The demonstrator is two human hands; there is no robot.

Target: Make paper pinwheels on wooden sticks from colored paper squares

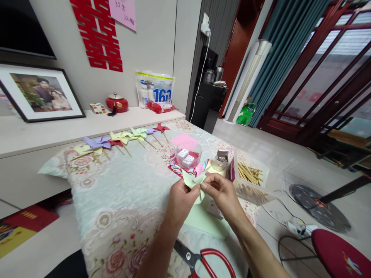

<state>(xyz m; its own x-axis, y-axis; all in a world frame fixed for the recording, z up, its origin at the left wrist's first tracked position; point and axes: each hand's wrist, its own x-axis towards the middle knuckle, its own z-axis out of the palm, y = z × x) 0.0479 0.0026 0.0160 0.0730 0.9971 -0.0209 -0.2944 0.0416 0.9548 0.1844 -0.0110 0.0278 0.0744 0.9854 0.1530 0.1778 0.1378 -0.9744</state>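
Observation:
A pale green paper pinwheel (189, 180) with its blades folded inward is between my two hands. My left hand (180, 199) is closed on its left side, thumb near the middle. With thumb and fingertips, my right hand (222, 191) pinches the pinwheel's centre from the right; whether a pin is in that pinch is hidden. Under the hands lie pale green paper sheets (207, 222) and a small white box (214, 209), partly covered by my right hand. Red-handled scissors (203, 256) rest closer to me, between my forearms.
Finished pinwheels on sticks (121, 137) line the table's far left edge. Beyond my hands stand a round clear tub (188, 156) holding small boxes and a small container of pins (222, 158). A plastic bin (252, 195) with wooden sticks (249, 172) sits right, near a red stool (339, 251).

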